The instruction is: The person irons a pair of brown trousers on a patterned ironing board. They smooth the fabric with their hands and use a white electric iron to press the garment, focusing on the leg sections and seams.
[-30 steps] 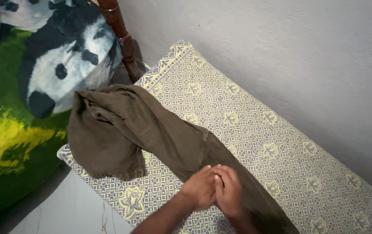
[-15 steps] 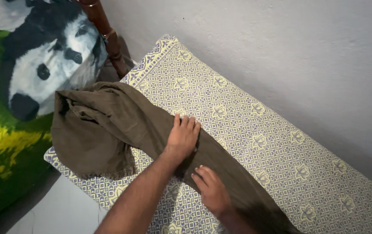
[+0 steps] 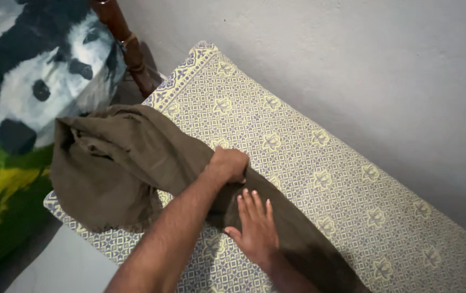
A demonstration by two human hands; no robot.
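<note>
Watching head view: left hand point(image 3: 229, 164) fisted, clutching fold of brown garment point(image 3: 130, 157) near frame centre. Right hand point(image 3: 254, 228) at 5 o'clock of it, fingers spread, palm pressed flat on same cloth, gripping nothing. I see garment lying diagonally on patterned mat point(image 3: 325, 163), bunched end toward 9 o'clock. Panda blanket point(image 3: 32, 81) at 10 o'clock, wooden post point(image 3: 124, 38) at 12.
</note>
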